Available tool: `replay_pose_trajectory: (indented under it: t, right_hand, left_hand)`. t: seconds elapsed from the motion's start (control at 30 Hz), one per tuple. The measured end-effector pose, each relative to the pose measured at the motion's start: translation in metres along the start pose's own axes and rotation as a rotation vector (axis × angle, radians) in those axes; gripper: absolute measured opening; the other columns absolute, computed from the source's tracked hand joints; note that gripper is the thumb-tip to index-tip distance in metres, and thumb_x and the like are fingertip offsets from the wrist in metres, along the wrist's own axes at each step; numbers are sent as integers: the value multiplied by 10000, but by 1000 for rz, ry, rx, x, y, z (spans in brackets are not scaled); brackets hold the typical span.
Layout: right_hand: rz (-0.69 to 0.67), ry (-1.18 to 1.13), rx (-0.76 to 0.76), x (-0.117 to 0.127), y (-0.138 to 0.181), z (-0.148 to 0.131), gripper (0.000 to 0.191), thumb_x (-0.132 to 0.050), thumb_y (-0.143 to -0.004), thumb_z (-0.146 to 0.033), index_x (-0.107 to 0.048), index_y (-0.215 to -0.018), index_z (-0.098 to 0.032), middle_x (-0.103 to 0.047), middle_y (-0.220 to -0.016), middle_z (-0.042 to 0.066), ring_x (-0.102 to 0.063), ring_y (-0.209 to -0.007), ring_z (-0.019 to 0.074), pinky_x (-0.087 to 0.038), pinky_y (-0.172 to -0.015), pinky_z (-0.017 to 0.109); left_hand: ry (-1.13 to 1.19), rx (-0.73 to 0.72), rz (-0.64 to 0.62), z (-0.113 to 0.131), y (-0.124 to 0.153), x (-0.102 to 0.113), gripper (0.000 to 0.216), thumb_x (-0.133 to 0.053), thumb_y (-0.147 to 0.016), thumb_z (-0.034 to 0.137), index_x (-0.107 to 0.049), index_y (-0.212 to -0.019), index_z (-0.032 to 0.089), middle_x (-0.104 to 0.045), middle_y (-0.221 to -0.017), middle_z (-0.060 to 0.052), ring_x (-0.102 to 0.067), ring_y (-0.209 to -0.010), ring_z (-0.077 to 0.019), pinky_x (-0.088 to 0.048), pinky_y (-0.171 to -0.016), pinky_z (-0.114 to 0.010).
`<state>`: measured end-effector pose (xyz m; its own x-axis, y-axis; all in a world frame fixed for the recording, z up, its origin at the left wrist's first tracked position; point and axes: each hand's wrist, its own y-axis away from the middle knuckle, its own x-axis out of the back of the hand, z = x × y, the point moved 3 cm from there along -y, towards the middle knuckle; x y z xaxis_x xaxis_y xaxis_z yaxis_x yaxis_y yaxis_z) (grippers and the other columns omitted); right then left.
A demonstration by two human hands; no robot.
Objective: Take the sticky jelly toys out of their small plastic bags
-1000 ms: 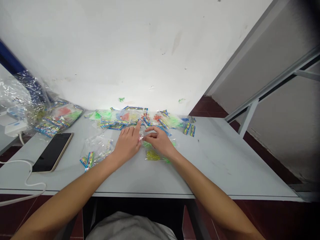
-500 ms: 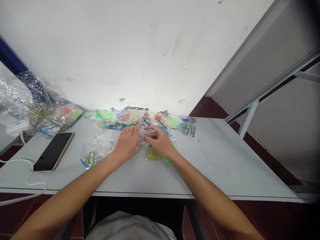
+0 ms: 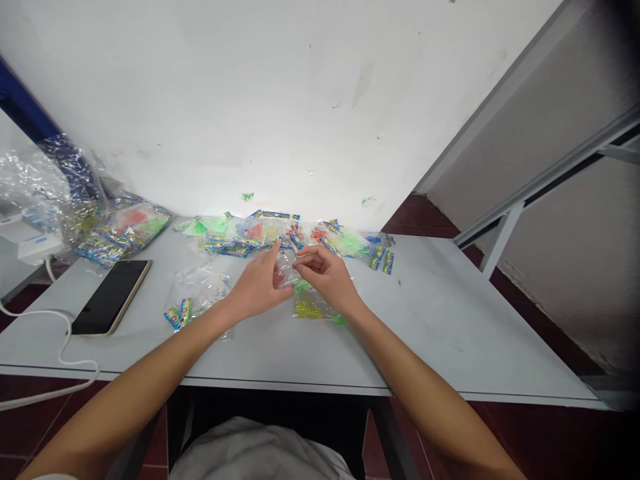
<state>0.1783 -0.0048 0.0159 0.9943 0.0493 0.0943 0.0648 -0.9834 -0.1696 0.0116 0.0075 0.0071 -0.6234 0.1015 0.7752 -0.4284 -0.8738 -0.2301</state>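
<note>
Packet [image 3: 287, 260] is pinched by right fingers [image 3: 315, 252], left fingers [image 3: 283, 293] parted, over table [image 3: 450, 320] beside wall [image 3: 225, 100].

Pinches a clear packet [image 3: 287, 259] in the right hand [image 3: 326, 275]; holds the left hand [image 3: 257, 280], loosely spread, just beside it. Has colourful packets [image 3: 275, 230] strewn along the wall [image 3: 280, 100], a yellow piece [image 3: 307, 309] near the right hand, and a phone [image 3: 113, 297] on the table [image 3: 430, 327].

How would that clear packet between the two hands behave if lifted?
The clear packet would probably flop, since its film looks thin and creased. It's likely light: only a little red shows through. Its glossy surface might slide easily.
</note>
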Motion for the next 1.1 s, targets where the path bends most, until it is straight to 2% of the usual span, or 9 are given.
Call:
replay_pose_trajectory:
  t: [0.13,0.2,0.3,0.4,0.5,0.57,0.77,0.93,1.1]
  right_hand:
    - [4,31,54,2,-1,3,217,-660,-732,-200,-640,-949,-202,-684,-868,33,-661,-859,181,-519,-814,341]
    - [2,33,77,2,0,5,219,-650,-750,-194,-645,-969,-207,-683,-877,34,-660,-871,183,-521,-817,345]
    - [2,43,100,1,2,4,186,-645,-791,-221,-648,-977,-214,-691,-906,41,-660,-892,185,-522,-821,346]
    - [54,65,115,1,3,0,219,-671,-816,-287,-635,-1024,-228,-687,-1053,61,-653,-928,185,-525,-813,340]
    - [121,55,78,4,3,-2,426,-754,-765,-361,-601,-1147,-250,-641,-1211,83,-649,-980,199,-533,-793,336]
    - [97,46,-1,4,1,-1,528,-804,-709,-400,-611,-1175,-243,-655,-1176,84,-654,-938,200,-534,-761,332]
    - [-12,25,-86,4,-1,3,317,-751,-745,-464,-752,-906,-191,-630,-696,-4,-563,-656,137,-492,-658,309]
    - [73,4,-37,6,0,1,268,-734,-772,-394,-781,-981,-233,-622,-654,-20,-543,-624,127,-501,-625,298]
    - [68,17,1,5,2,-3,171,-684,-796,-323,-802,-896,-251,-724,-831,18,-608,-730,152,-526,-662,305]
  left_hand:
    - [490,224,-188,2,-1,3,951,-688,-790,513,-244,-1559,173,-657,-950,-52,-622,-772,-198,-476,-669,-319]
    - [655,300,-190,0,-3,6,811,-688,-792,520,-418,-1467,161,-661,-887,-38,-616,-724,-177,-445,-634,-292]
    - [755,322,-212,-5,-6,8,391,-712,-768,490,-700,-962,150,-625,-721,-8,-559,-641,-141,-392,-607,-271]
    - [801,341,-214,-10,-8,8,363,-732,-745,496,-640,-640,160,-570,-610,14,-468,-567,-106,-326,-571,-261]
    - [863,386,-158,-14,-9,7,356,-785,-695,493,-660,-635,165,-572,-594,21,-443,-552,-98,-308,-566,-262]
    - [921,393,-124,-15,-9,7,338,-811,-674,478,-680,-660,167,-604,-622,12,-486,-579,-108,-342,-591,-265]
    - [1063,387,-181,-14,-9,3,344,-808,-703,467,-765,-835,152,-727,-808,-71,-639,-740,-181,-466,-752,-332]
    - [1150,447,-111,-18,-9,6,319,-804,-725,441,-780,-882,164,-722,-842,-55,-610,-725,-134,-447,-699,-271]
    - [1202,456,-83,-18,-10,9,316,-810,-711,413,-781,-878,146,-717,-817,-62,-616,-704,-139,-463,-686,-272]
